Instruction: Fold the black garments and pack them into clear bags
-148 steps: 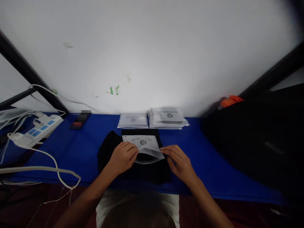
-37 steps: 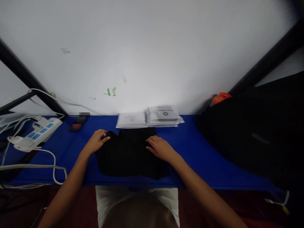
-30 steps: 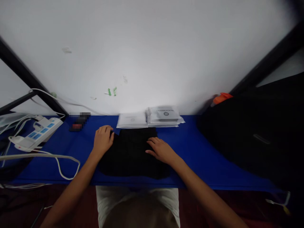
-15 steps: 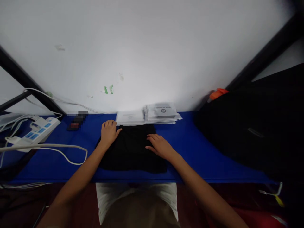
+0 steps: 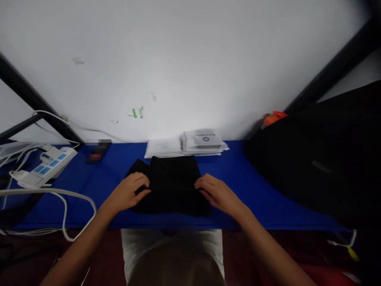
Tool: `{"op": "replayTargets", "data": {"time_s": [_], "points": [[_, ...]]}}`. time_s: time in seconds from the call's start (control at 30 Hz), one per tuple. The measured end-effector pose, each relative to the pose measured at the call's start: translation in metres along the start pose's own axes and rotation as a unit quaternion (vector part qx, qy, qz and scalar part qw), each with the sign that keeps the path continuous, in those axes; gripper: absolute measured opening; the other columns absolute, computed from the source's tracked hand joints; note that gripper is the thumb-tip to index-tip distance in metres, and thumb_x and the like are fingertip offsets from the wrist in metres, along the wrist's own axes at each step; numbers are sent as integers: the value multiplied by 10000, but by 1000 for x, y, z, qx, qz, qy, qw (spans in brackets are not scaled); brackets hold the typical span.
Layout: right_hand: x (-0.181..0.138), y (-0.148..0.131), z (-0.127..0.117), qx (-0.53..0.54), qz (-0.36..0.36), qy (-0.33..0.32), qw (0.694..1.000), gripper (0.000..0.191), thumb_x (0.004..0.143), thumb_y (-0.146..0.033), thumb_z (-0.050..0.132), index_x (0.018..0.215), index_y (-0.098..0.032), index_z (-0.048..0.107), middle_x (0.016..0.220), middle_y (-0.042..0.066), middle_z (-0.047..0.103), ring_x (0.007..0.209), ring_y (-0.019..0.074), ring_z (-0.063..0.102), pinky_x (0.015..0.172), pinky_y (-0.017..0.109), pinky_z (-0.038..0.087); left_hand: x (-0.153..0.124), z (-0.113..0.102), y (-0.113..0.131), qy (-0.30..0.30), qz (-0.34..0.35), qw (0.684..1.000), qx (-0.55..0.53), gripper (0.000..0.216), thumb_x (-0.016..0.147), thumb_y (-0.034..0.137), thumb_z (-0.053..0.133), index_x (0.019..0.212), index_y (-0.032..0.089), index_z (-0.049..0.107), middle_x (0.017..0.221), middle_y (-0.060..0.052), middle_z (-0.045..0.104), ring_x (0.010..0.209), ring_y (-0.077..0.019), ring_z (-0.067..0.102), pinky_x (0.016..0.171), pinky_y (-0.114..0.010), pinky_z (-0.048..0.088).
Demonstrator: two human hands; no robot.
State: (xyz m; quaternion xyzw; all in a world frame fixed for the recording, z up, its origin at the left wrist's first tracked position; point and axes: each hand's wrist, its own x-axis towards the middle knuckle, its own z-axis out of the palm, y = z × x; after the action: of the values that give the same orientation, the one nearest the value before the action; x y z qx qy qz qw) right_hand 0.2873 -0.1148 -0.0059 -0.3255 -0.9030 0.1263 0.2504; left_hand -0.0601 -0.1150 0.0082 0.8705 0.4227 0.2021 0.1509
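Note:
A folded black garment [image 5: 174, 184] lies on the blue tabletop in front of me; its exact kind cannot be made out. On its left part rests my left hand [image 5: 129, 192], fingers bent and the thumb held apart from them. My right hand [image 5: 218, 194] touches the garment's right edge with its fingertips, thumb lower and apart. Neither hand visibly grips the cloth. Just behind the garment sit a flat white packet [image 5: 163, 149] and a stack of printed plastic packets [image 5: 205, 141].
On the left stand a white power strip [image 5: 49, 167] and loose white cables [image 5: 64, 194]. A dark pixelated object [image 5: 98, 151] lies near the white wall [image 5: 190, 67]. A large black cloth pile [image 5: 300, 159] covers the right side of the blue table [image 5: 238, 178], an orange item [image 5: 275, 117] behind it.
My left hand has drawn back toward me from the garment's far left corner. My right hand has shifted right and slightly nearer, onto the edge. The white cable at left has swung lower.

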Motion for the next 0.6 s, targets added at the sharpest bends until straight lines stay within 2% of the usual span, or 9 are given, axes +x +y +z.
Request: {"op": "replayTargets", "data": {"time_s": [0.07,0.1,0.17,0.23,0.33,0.43,0.5,0.6], "points": [[-11,-16,-5,17,16,-71,997,162,938,-124,474,986,-207,605,929,58,647,881,191,607,763,314,498,-12,-4,10,-92,-72,992,-57,179,896,406,597,927,230,609,891,-14,660,782,-172,636,706,-289,496],[-15,-22,-6,15,29,-112,993,127,926,-138,516,955,-210,617,898,45,645,857,189,613,750,308,494,-15,-3,11,-117,-109,984,-73,210,882,438,609,930,234,613,856,-2,660,725,-162,637,651,-269,492],[-18,-28,-4,0,56,-179,982,31,900,-204,606,898,-209,637,857,30,642,818,191,625,721,305,491,-18,3,10,-105,-165,979,-60,260,871,478,609,954,232,621,842,-5,668,683,-163,643,602,-261,482],[-14,-26,-3,-12,71,-201,977,98,905,-297,625,878,-206,647,847,32,644,794,195,632,692,301,489,-15,13,5,-46,-189,981,6,295,883,489,586,1004,223,622,889,-33,678,742,-188,661,621,-277,487],[6,-3,-8,-21,69,-148,986,216,972,-358,505,912,-205,646,862,47,651,814,197,630,716,303,497,-7,29,2,18,-171,979,106,342,904,478,560,1094,199,614,1031,-84,675,933,-240,658,758,-338,515],[35,38,-16,-103,92,-32,990,223,977,-260,434,1052,-181,628,1017,99,664,966,234,611,846,346,492,-3,48,4,47,-143,976,159,518,898,522,554,1268,159,554,1262,-155,608,1168,-311,575,957,-443,472],[52,69,-17,-218,138,28,966,304,914,-147,435,1172,-128,594,1179,159,627,1091,275,566,929,380,457,-6,63,4,56,-166,966,188,658,891,575,529,1371,127,482,1384,-208,525,1286,-377,487,1009,-505,434],[71,110,-16,-320,166,34,932,470,807,-70,485,1274,-69,533,1311,198,561,1186,305,503,992,399,398,-18,86,2,55,-204,952,221,769,894,631,470,1442,95,411,1479,-247,417,1384,-451,345,1041,-563,392]]}}
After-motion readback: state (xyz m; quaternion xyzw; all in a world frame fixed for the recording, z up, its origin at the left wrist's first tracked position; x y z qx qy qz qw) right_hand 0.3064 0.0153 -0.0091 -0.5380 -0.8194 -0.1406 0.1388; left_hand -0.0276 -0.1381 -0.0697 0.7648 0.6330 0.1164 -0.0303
